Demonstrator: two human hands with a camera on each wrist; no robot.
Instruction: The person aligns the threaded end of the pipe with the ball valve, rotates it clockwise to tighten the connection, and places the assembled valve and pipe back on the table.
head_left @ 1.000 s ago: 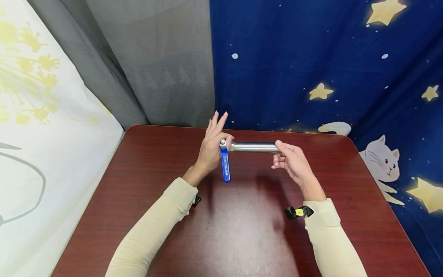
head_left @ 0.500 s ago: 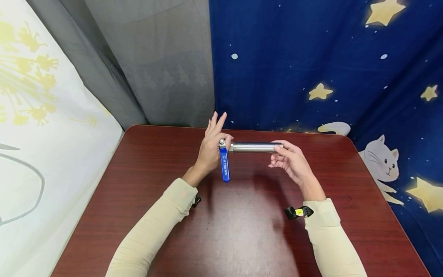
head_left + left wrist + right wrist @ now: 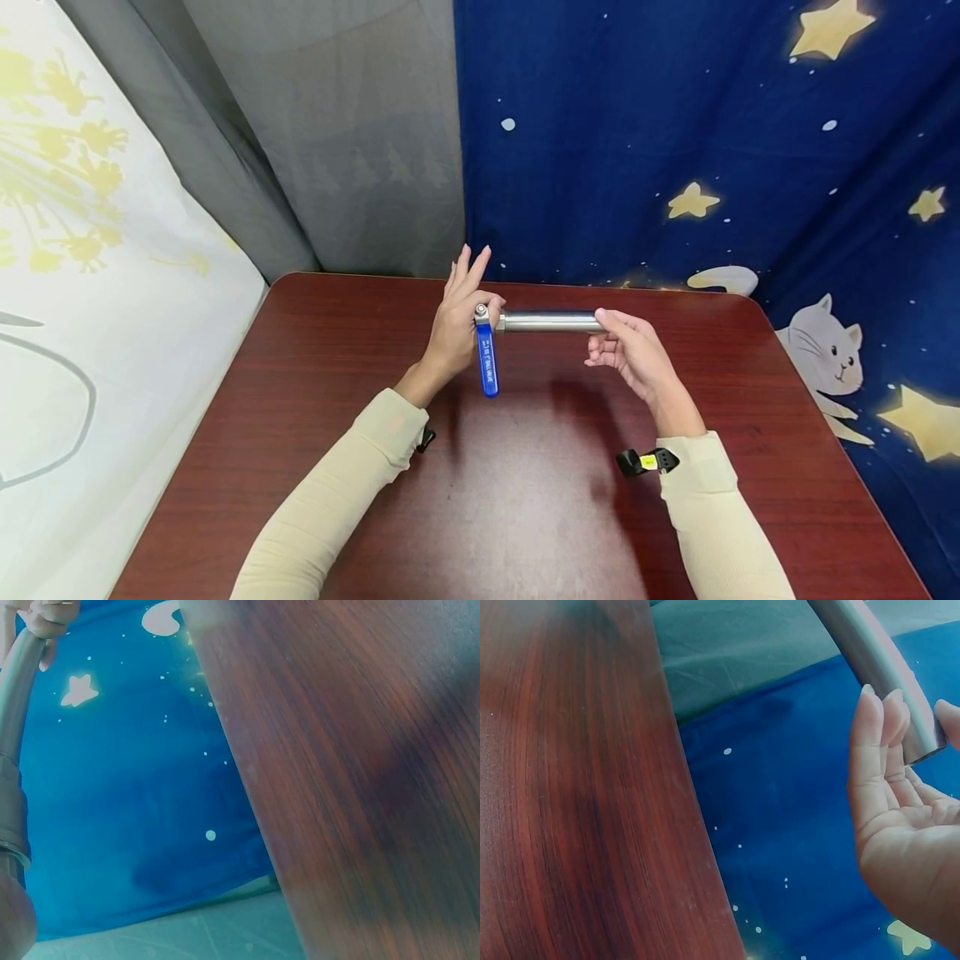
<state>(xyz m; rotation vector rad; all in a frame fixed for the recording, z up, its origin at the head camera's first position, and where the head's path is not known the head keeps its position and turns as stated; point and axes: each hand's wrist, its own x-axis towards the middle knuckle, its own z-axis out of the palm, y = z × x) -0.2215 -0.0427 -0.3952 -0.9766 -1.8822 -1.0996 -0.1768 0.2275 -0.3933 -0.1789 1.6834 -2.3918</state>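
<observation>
A ball valve with a blue lever (image 3: 487, 360) is joined to a straight steel pipe (image 3: 551, 322), held level above the table. My left hand (image 3: 453, 329) grips the valve body between thumb and index finger, its other fingers stretched upward; the lever hangs toward me. At the pipe's far right end, my right hand (image 3: 633, 350) pinches the tube between thumb and fingers. The right wrist view shows the open end of the pipe (image 3: 885, 671) between the thumb and fingertips (image 3: 868, 712). In the left wrist view the pipe (image 3: 16, 712) runs up along the left edge.
Below the hands lies a dark red wooden table (image 3: 315, 333) with rounded back corners. Behind it hang a grey curtain (image 3: 360, 167) and a blue curtain with stars (image 3: 585, 167). A white patterned cloth (image 3: 112, 333) is at the left. A small black camera (image 3: 637, 462) sits on the right wrist.
My right thumb slides down across the pipe's end, then back up to its upper edge, while the right fingers shift slightly. The left hand and valve stay nearly still.
</observation>
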